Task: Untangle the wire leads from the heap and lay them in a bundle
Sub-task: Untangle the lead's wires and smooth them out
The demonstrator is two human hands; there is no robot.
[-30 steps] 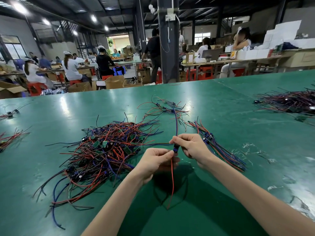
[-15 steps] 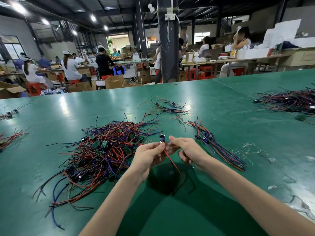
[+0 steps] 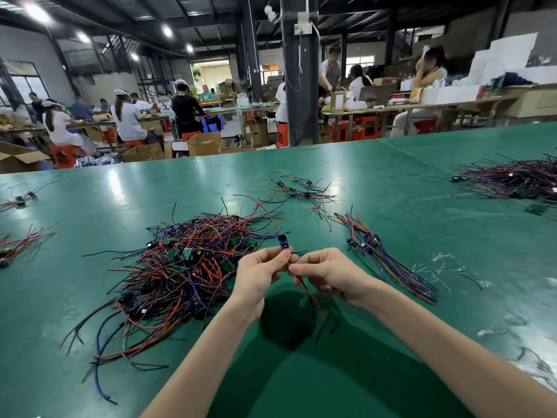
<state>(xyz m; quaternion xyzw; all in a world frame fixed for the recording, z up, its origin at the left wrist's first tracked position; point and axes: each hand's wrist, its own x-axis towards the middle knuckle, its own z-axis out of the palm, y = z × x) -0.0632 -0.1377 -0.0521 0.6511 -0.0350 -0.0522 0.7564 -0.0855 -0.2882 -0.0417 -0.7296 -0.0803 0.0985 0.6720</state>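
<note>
Both hands are at centre frame over the green worktop point(image 3: 391, 188), fingertips almost meeting. Left hand point(image 3: 262, 273) grip: thumb and fingers pinch one wire lead point(image 3: 310, 300) right under its small black module, which sticks up above the fingers. Right hand point(image 3: 325, 274) grip: pinches the same lead's red and black wires, which hang from the fingers toward lower centre, can't tell if the ends touch the worktop. Heap point(image 3: 180, 267) of red, blue and black leads with small green boards is left of centre, just beside the left hand. Bundle point(image 3: 388, 260) of straightened leads is right of centre, running diagonally toward lower right, apart from the right hand. Small loose cluster point(image 3: 297, 190) at upper centre, another pile point(image 3: 518, 179) at the right edge, a few stray leads point(image 3: 21, 242) at the left edge
</note>
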